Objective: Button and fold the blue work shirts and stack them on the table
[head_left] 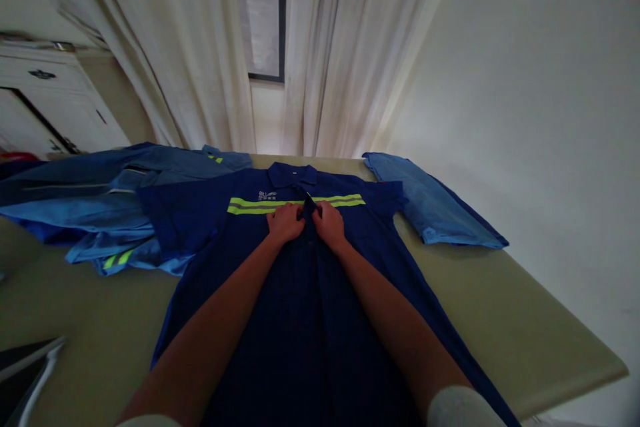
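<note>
A dark blue work shirt (270,320) lies spread out front side up, its collar at the far end and a yellow-green reflective band across the chest. My left hand (287,222) pinches the shirt's front opening at the level of that band. On the other side of the opening, my right hand (329,223) grips the placket edge, and the cloth between both hands is lifted into a small peak. The fingertips are partly hidden by the fabric, and a button there is too small to make out.
Rumpled blue garments (115,193) with reflective strips lie to the left on the table (500,320). A folded light blue garment (430,203) lies at the right, near the wall. A dark object with a pale edge (35,367) sits at lower left. Curtains (340,47) hang behind.
</note>
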Motion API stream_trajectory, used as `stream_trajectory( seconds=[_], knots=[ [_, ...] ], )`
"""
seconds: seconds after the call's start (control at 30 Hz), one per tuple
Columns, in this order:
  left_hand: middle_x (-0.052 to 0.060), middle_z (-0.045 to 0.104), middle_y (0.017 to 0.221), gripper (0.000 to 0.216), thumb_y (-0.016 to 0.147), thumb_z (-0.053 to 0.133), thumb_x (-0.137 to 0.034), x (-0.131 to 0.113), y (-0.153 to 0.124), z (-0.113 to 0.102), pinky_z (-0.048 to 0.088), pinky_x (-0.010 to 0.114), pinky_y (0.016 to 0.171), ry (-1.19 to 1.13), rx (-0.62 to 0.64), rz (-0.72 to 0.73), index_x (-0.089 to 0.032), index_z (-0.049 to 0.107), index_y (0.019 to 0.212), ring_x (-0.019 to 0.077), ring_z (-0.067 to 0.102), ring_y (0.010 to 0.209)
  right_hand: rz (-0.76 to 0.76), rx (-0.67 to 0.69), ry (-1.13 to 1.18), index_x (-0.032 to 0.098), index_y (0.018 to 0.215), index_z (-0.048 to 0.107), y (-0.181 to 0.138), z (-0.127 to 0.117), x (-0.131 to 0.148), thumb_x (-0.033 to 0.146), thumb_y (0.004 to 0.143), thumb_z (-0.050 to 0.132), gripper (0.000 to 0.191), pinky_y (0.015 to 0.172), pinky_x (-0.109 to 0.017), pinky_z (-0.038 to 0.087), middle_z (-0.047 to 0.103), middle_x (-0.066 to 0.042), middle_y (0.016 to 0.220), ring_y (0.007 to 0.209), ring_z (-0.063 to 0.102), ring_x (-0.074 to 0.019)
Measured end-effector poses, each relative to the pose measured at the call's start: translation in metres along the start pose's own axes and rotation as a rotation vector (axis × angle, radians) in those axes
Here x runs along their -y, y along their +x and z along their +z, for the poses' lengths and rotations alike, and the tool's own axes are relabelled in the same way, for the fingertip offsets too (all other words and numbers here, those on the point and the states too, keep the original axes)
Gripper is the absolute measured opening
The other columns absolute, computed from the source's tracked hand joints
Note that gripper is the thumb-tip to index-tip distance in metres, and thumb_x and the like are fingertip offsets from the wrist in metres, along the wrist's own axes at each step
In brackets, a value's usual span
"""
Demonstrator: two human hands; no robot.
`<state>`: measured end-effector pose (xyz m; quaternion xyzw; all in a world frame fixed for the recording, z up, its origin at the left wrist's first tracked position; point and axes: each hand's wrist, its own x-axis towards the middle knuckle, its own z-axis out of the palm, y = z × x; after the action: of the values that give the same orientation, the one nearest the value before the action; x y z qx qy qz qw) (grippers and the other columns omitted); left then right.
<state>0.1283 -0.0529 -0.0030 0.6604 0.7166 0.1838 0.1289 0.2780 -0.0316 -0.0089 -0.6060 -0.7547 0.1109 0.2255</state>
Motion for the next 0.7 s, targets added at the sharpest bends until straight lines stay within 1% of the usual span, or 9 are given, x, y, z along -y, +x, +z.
stream_trajectory(
  seconds=[0.1, 0.13, 0.2, 0.27, 0.33, 0.4, 0.53, 0.7],
  knots=[
    [0.004, 0.075, 0.130, 0.028, 0.091, 0.061, -0.037, -0.0005, 0.0039, 0.0004, 0.046, 0.053, 0.105, -0.014, 0.012, -0.018, -0.032, 0.074, 0.116, 0.0335, 0.062, 0.127, 0.012, -0.037, 0.084, 0.025, 0.130, 0.060, -0.0002, -0.0028, -0.0002, 0.019, 0.100, 0.044, 0.035, 0.086, -0.034, 0.050, 0.075, -0.005, 0.112, 0.102, 0.069, -0.0248],
    [0.003, 0.075, 0.130, 0.029, 0.091, 0.061, -0.037, -0.0003, 0.0042, 0.0006, 0.046, 0.052, 0.106, -0.018, 0.010, -0.019, -0.032, 0.073, 0.117, 0.0331, 0.062, 0.128, -0.001, -0.042, 0.095, 0.026, 0.129, 0.060, -0.0004, -0.0036, 0.0003, 0.016, 0.098, 0.043, 0.037, 0.087, -0.034, 0.050, 0.074, -0.005, 0.115, 0.102, 0.069, -0.0241],
    [0.001, 0.074, 0.133, 0.032, 0.092, 0.060, -0.037, 0.0002, 0.0042, 0.0010, 0.045, 0.051, 0.107, -0.026, 0.006, -0.017, -0.034, 0.072, 0.121, 0.0323, 0.062, 0.129, -0.031, -0.028, 0.097, 0.028, 0.121, 0.066, -0.0006, -0.0042, 0.0013, 0.014, 0.097, 0.042, 0.037, 0.090, -0.034, 0.051, 0.071, -0.005, 0.122, 0.105, 0.068, -0.0229],
    [0.000, 0.074, 0.135, 0.033, 0.092, 0.059, -0.034, 0.0001, 0.0042, 0.0017, 0.044, 0.050, 0.108, -0.035, -0.001, -0.024, -0.036, 0.072, 0.122, 0.0316, 0.061, 0.131, -0.041, 0.004, 0.092, 0.027, 0.113, 0.070, -0.0002, -0.0037, 0.0017, 0.019, 0.098, 0.048, 0.028, 0.092, -0.035, 0.052, 0.071, -0.005, 0.124, 0.108, 0.067, -0.0235],
    [0.000, 0.073, 0.139, 0.033, 0.093, 0.056, -0.033, -0.0008, 0.0047, 0.0024, 0.044, 0.050, 0.109, -0.039, -0.010, -0.042, -0.035, 0.073, 0.121, 0.0313, 0.060, 0.134, -0.053, 0.021, 0.096, 0.026, 0.113, 0.072, 0.0008, -0.0025, 0.0014, 0.030, 0.098, 0.058, 0.020, 0.093, -0.036, 0.052, 0.071, -0.006, 0.125, 0.112, 0.066, -0.0251],
    [0.001, 0.072, 0.140, 0.033, 0.097, 0.052, -0.036, -0.0019, 0.0055, 0.0031, 0.043, 0.050, 0.110, -0.038, -0.020, -0.063, -0.033, 0.075, 0.120, 0.0319, 0.059, 0.135, -0.082, 0.025, 0.098, 0.025, 0.116, 0.072, 0.0015, -0.0012, 0.0009, 0.037, 0.097, 0.065, 0.023, 0.095, -0.036, 0.052, 0.070, -0.007, 0.126, 0.114, 0.066, -0.0257],
    [0.005, 0.076, 0.132, 0.033, 0.101, 0.052, -0.045, -0.0021, 0.0065, 0.0036, 0.043, 0.051, 0.110, -0.055, -0.034, -0.076, -0.030, 0.076, 0.117, 0.0329, 0.062, 0.131, -0.153, 0.019, 0.065, 0.025, 0.116, 0.071, 0.0001, 0.0002, 0.0014, 0.033, 0.101, 0.062, 0.020, 0.094, -0.034, 0.051, 0.070, -0.007, 0.122, 0.110, 0.066, -0.0237],
    [0.005, 0.080, 0.124, 0.032, 0.103, 0.050, -0.042, 0.0006, 0.0066, 0.0036, 0.045, 0.047, 0.106, -0.080, -0.045, -0.092, -0.031, 0.075, 0.119, 0.0299, 0.067, 0.125, -0.221, -0.010, -0.015, 0.023, 0.112, 0.072, -0.0043, -0.0004, 0.0049, 0.031, 0.103, 0.061, 0.016, 0.091, -0.031, 0.051, 0.070, -0.007, 0.120, 0.107, 0.066, -0.0219]
  ],
)
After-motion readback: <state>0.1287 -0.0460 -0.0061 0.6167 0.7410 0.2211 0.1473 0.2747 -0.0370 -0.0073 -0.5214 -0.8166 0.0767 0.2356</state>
